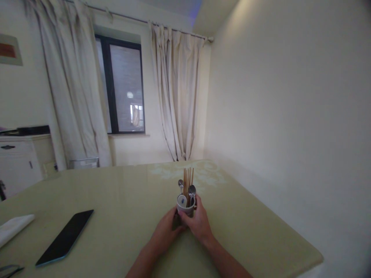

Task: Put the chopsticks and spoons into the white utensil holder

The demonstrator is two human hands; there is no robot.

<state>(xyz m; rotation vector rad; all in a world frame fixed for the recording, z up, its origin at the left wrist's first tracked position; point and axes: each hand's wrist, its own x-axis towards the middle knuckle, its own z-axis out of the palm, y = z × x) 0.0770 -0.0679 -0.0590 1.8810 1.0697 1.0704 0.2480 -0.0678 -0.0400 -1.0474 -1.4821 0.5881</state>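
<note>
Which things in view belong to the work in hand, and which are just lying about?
In hand:
cup, between the left hand and right hand
chopsticks and metal spoons standing in it

Lying about:
black flat slab
white item at left edge
dark thin item, bottom left, unclear

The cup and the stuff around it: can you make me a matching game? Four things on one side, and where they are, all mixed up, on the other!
1. Cup
2. Chopsticks
3. Device
4. Window

A. Lying flat on the left part of the table
B. On the far wall, between two curtains
C. Held between the left hand and the right hand
D. Sticking up out of the cup

Right pairs: 1-C, 2-D, 3-A, 4-B
</note>
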